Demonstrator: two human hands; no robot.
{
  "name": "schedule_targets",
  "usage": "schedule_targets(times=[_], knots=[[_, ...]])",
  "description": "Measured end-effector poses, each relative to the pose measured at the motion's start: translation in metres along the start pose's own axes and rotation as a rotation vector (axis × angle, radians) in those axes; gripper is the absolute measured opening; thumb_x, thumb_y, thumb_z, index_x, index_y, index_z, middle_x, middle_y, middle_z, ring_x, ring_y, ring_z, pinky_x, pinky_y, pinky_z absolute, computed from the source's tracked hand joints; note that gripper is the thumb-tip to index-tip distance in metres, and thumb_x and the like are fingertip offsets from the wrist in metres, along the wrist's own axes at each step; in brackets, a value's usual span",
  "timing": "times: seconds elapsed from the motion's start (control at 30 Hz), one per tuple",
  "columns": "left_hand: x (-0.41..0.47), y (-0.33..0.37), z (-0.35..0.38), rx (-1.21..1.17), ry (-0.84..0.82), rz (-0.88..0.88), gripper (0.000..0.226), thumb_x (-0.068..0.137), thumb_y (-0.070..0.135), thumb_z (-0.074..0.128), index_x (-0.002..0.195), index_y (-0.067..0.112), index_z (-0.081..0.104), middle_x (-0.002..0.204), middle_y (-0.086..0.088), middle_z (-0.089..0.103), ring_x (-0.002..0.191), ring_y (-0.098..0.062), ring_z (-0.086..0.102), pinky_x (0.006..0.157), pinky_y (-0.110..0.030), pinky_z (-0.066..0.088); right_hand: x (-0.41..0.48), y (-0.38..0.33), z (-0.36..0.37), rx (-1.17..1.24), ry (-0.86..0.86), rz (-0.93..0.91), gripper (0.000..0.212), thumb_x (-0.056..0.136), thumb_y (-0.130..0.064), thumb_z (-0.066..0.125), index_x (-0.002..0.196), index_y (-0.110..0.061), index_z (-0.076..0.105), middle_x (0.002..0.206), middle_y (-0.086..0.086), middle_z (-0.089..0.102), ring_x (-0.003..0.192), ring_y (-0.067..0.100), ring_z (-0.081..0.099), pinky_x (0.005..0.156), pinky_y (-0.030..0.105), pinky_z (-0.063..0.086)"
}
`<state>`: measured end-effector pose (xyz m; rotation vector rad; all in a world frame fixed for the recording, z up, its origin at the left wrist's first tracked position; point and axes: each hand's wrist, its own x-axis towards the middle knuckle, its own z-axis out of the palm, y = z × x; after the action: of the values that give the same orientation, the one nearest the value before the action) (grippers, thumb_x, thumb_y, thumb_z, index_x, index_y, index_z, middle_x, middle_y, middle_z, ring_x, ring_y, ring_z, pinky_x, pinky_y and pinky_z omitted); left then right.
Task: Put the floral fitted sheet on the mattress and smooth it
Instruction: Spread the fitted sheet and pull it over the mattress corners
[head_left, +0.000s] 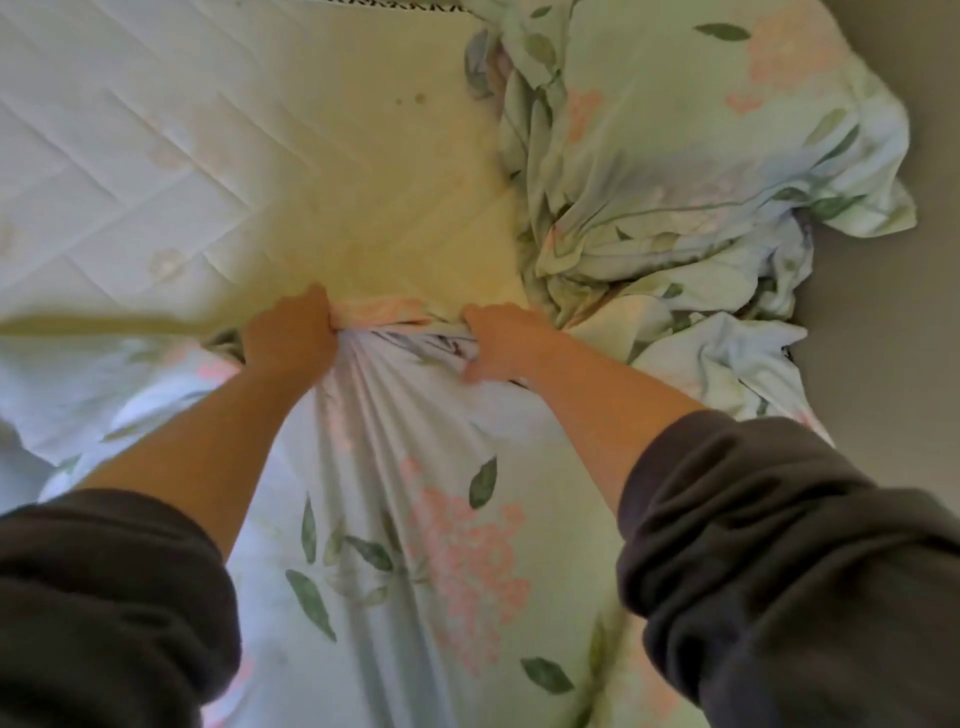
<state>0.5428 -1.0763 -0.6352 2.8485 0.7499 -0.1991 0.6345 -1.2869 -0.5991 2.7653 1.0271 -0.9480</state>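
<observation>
The floral fitted sheet (441, 519), pale with pink flowers and green leaves, hangs taut from its gathered hem down toward me. My left hand (288, 332) is closed on the bunched hem at the mattress edge. My right hand (498, 340) grips the same hem a little to the right, fingers curled into the fabric. The quilted white mattress (156, 156) lies bare beyond my hands. More of the sheet is heaped in a crumpled pile (675, 171) on the mattress's right side.
A grey floor or wall surface (914, 260) shows at the far right beyond the crumpled fabric. Dark sleeves (779, 545) are pushed up on both forearms. A patterned strip (415, 5) runs along the mattress's far edge.
</observation>
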Motion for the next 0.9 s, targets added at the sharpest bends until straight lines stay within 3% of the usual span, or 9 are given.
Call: schedule_targets(times=[0.07,0.13,0.23,0.33,0.43,0.6,0.73,0.8,0.9], knots=[[-0.006,-0.004,0.01,0.036,-0.074,-0.052,0.016,0.089,0.016,0.047,0.104,0.009,0.049,0.103,-0.022,0.061,0.098,-0.042,0.06,0.074,-0.042,0.044,-0.004,0.011,0.01,-0.241,-0.318,0.105,0.076,0.077,-0.047,0.072,0.139,-0.019,0.037,0.136,0.008,0.043,0.127,0.033,0.042,0.105,0.054,0.033],[-0.004,-0.003,0.015,0.086,-0.227,-0.051,0.022,0.087,0.018,0.049,0.108,0.01,0.053,0.11,-0.019,0.061,0.102,-0.038,0.06,0.079,-0.041,0.047,-0.01,0.025,0.027,-0.377,-0.406,0.181,0.056,0.087,-0.035,0.064,0.137,-0.019,0.043,0.136,0.005,0.047,0.127,0.034,0.044,0.108,0.058,0.027],[0.016,-0.001,0.007,0.036,-0.15,-0.073,0.023,0.087,0.019,0.048,0.107,0.011,0.055,0.109,-0.018,0.061,0.101,-0.038,0.06,0.081,-0.042,0.048,-0.001,0.034,0.029,-0.372,-0.077,0.189,0.027,0.093,-0.015,0.051,0.119,-0.018,0.056,0.119,0.005,0.061,0.11,0.034,0.059,0.104,0.051,0.035],[0.037,-0.014,-0.003,-0.054,0.044,-0.257,0.032,0.088,0.021,0.049,0.117,0.006,0.048,0.113,-0.022,0.058,0.107,-0.042,0.056,0.09,-0.049,0.041,0.033,0.03,-0.004,-0.197,0.381,0.19,0.026,0.093,-0.012,0.046,0.117,-0.02,0.05,0.114,0.004,0.06,0.108,0.029,0.057,0.103,0.046,0.032],[0.037,-0.014,0.0,0.06,0.074,-0.34,0.054,0.086,0.021,0.055,0.133,0.006,0.034,0.127,-0.024,0.047,0.117,-0.042,0.046,0.101,-0.056,0.031,0.053,0.023,-0.015,-0.107,0.545,0.162,0.036,0.09,-0.009,0.049,0.124,-0.02,0.044,0.121,0.005,0.054,0.115,0.029,0.049,0.102,0.047,0.031],[-0.003,0.051,0.029,0.075,0.149,0.204,0.07,0.083,0.022,0.057,0.145,0.015,0.027,0.148,-0.016,0.029,0.139,-0.034,0.024,0.11,-0.065,0.009,0.001,0.054,0.046,-0.001,0.511,0.222,0.071,0.087,-0.029,0.058,0.148,-0.031,0.022,0.156,0.005,0.021,0.143,0.028,0.02,0.109,0.054,0.027],[-0.049,0.115,0.066,0.153,0.066,0.652,0.069,0.088,0.029,0.051,0.15,0.025,0.022,0.158,-0.011,0.015,0.146,-0.03,0.013,0.112,-0.063,0.006,-0.067,0.121,0.097,0.082,0.414,0.458,0.07,0.093,-0.035,0.047,0.152,-0.034,0.009,0.161,0.001,0.002,0.148,0.025,0.003,0.112,0.061,0.017],[-0.062,0.141,0.081,0.185,0.011,0.803,0.067,0.09,0.03,0.047,0.151,0.025,0.018,0.16,-0.008,0.009,0.147,-0.028,0.007,0.113,-0.061,0.004,-0.097,0.16,0.111,0.15,0.424,0.611,0.065,0.096,-0.038,0.043,0.152,-0.03,0.011,0.161,0.003,0.002,0.147,0.029,0.006,0.111,0.061,0.021],[-0.069,0.194,0.093,0.162,-0.031,0.941,0.06,0.094,0.029,0.04,0.15,0.023,0.021,0.159,-0.005,0.01,0.146,-0.025,0.011,0.115,-0.053,0.01,-0.13,0.219,0.119,0.257,0.497,0.825,0.055,0.099,-0.028,0.041,0.15,-0.019,0.022,0.158,0.013,0.017,0.139,0.036,0.028,0.098,0.053,0.038]])
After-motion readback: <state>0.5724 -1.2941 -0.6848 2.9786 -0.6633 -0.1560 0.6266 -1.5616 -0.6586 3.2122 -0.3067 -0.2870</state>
